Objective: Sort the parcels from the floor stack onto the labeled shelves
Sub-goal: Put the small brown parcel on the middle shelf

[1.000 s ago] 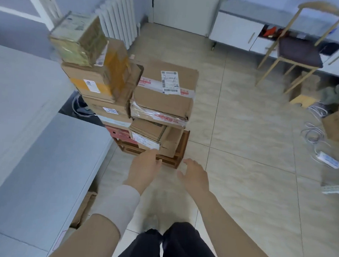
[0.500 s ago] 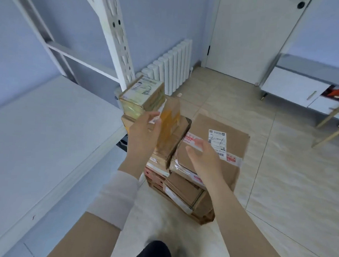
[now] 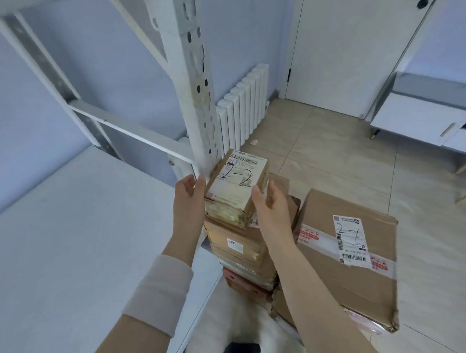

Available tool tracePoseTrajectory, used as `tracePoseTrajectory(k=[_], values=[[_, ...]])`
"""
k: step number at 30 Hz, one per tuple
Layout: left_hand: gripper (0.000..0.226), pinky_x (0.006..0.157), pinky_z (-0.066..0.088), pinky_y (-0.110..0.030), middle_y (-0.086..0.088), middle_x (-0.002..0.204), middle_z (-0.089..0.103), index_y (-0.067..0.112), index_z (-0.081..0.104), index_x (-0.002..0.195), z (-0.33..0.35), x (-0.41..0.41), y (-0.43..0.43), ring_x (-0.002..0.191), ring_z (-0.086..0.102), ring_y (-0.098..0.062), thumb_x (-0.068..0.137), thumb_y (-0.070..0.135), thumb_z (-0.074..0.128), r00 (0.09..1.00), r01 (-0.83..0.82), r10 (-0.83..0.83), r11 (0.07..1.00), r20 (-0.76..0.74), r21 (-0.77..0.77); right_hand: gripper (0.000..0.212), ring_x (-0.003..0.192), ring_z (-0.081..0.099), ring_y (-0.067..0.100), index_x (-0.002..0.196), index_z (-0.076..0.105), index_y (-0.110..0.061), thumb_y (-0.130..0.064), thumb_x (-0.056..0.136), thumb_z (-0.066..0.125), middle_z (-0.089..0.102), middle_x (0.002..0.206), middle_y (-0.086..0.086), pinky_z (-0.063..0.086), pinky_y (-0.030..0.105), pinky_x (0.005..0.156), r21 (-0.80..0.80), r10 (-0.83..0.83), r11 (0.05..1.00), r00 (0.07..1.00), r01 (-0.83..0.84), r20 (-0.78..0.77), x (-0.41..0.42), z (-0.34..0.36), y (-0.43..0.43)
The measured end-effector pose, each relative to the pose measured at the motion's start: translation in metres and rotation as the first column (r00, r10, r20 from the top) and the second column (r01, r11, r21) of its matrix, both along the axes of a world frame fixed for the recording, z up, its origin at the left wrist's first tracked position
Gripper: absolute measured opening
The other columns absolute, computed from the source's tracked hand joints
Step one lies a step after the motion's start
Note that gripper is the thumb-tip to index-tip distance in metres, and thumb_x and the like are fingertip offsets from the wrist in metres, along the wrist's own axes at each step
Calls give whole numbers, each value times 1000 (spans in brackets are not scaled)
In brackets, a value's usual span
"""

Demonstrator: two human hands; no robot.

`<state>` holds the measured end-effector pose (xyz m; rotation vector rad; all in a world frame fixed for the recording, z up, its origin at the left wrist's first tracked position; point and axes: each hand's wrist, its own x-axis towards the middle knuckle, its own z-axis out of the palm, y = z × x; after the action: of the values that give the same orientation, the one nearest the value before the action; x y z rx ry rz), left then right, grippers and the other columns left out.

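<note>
A small taped parcel [image 3: 236,187] with "2-2" handwritten on its label sits on top of the floor stack [image 3: 237,246] of cardboard boxes. My left hand [image 3: 190,193] lies flat against the parcel's left side. My right hand [image 3: 270,206] is at its right side with the fingers spread and the thumb at the parcel's edge. I cannot tell whether the parcel has left the box beneath it. A large brown box [image 3: 336,280] labelled "2-1" stands to the right in the same stack.
A white shelf board [image 3: 66,236] spreads to the left, with a perforated metal upright [image 3: 193,82] just behind the parcel. A white radiator [image 3: 245,105], a door [image 3: 344,48] and a low white cabinet [image 3: 419,116] lie beyond, on tiled floor [image 3: 333,158].
My view has risen from the floor to the top of the stack. Both hands came up from near the stack's base, and the right hand moved left to the 2-2 parcel's side.
</note>
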<state>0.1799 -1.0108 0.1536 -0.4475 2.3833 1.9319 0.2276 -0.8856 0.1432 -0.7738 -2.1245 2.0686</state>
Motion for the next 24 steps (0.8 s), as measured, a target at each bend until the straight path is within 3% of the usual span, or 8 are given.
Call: tracePoseTrajectory(k=[4, 6, 11, 16, 18, 21, 24], values=[[48, 109, 33, -33, 5, 133, 50, 17, 42, 137, -17, -4, 4, 124, 45, -14, 97, 42, 39, 996, 47, -55, 994, 77, 98, 67, 146, 4, 7, 150, 14, -27, -45, 94, 45, 2, 158, -12, 11, 27, 113, -86, -61, 995, 998, 60, -16, -9, -9, -13], [46, 110, 35, -38, 4, 133, 52, 19, 45, 136, -25, -4, 7, 126, 47, -15, 97, 43, 37, 992, 68, -81, 990, 102, 126, 67, 146, 1, 6, 150, 9, -28, -46, 94, 42, -2, 158, -13, 8, 31, 118, -110, -65, 992, 998, 64, -12, -12, -14, -18], [36, 101, 45, -44, 3, 116, 64, 23, 57, 117, -33, 2, 10, 111, 58, -16, 94, 45, 40, 988, 64, -87, 982, 127, 175, 65, 144, 15, 7, 149, 4, -38, -44, 95, 41, 11, 157, -16, 17, 39, 119, -187, -60, 981, 998, 59, -5, -14, -21, -26], [33, 98, 46, -44, 0, 113, 64, 19, 55, 117, -25, 17, 20, 108, 59, -17, 96, 39, 40, 995, 31, -44, 988, 87, 149, 60, 142, 22, 7, 149, 5, -36, -37, 99, 38, 16, 156, -15, 24, 20, 105, -286, -75, 956, 997, 63, -33, -4, -13, -20], [30, 94, 48, -40, 0, 109, 63, 19, 54, 115, -18, 25, 31, 106, 59, -17, 97, 37, 39, 996, 53, -62, 986, 57, 155, 60, 143, 21, 9, 149, 5, -37, -36, 99, 38, 14, 157, -14, 23, 23, 109, -291, -105, 953, 992, 82, -63, 3, -10, -11], [25, 75, 48, -20, 7, 99, 62, 19, 53, 113, -6, 39, 58, 95, 59, -10, 98, 34, 38, 991, 124, -130, 977, 20, 174, 59, 142, 23, 9, 148, 7, -39, -37, 98, 38, 16, 156, -15, 23, 30, 115, -278, -183, 948, 979, 153, -87, 22, -5, 12], [29, 67, 44, -8, 6, 103, 60, 16, 51, 117, 1, 61, 96, 92, 57, -3, 99, 34, 36, 967, 255, -254, 954, -28, 161, 59, 137, 31, 8, 148, 6, -39, -37, 98, 38, 23, 154, -15, 29, 29, 112, -284, -275, 928, 957, 239, -93, 50, 0, 46]])
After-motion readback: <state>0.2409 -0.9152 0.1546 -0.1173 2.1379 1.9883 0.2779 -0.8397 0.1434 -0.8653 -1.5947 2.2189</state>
